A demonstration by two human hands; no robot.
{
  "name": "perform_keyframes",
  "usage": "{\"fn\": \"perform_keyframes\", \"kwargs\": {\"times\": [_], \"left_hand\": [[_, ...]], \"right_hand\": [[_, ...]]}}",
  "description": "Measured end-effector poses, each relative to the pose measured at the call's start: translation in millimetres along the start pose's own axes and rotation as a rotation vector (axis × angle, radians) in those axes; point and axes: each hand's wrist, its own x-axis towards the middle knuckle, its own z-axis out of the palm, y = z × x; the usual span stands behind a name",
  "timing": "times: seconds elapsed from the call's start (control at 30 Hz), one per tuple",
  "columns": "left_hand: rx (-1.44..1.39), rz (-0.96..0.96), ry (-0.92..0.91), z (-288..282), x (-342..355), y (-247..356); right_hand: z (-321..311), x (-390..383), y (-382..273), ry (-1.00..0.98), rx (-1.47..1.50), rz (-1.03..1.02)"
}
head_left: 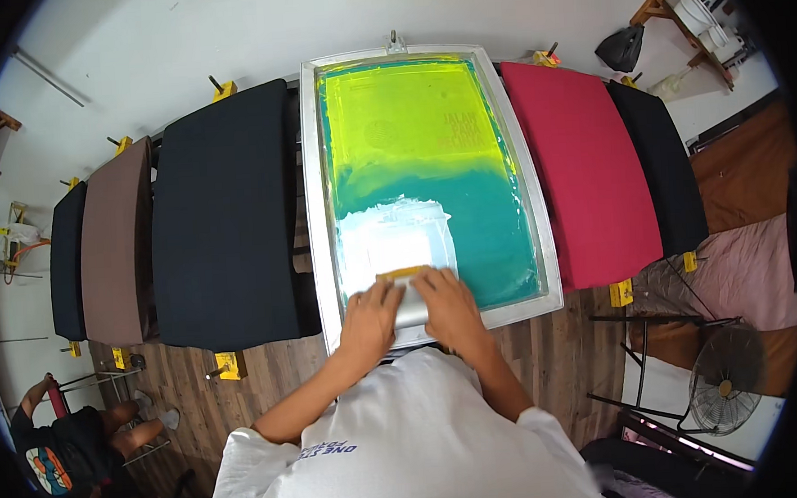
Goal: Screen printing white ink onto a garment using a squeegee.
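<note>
A silkscreen printing screen with a pale metal frame lies in front of me. Its mesh is teal in the nearer part and yellow-green across the far part. White ink coats the near left of the mesh, with a ragged far edge. Both my hands are closed on a squeegee with a silver body and a yellow strip, at the screen's near end. My left hand grips its left side and my right hand its right side. The squeegee's lower edge is hidden.
Left of the screen are boards covered in black cloth and brown cloth; right of it, red cloth and black cloth. Yellow clamps jut from the board ends. A fan stands right, a person sits lower left.
</note>
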Motion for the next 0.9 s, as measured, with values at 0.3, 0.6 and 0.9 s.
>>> {"fn": "perform_keyframes", "kwargs": {"times": [0.3,0.6,0.9], "left_hand": [[-0.112,-0.039,-0.073,-37.1,35.8,-7.2],[-0.047,-0.020,0.058,-26.1,77.1,-36.7],[-0.137,-0.067,-0.034,-9.2,17.5,-1.7]], "right_hand": [[-34.4,34.1,-3.8,-0.117,-0.103,-0.030],[-16.8,91.3,23.8,-0.109,-0.083,-0.026],[-12.6,15.4,0.7,-0.093,-0.027,0.046]]}}
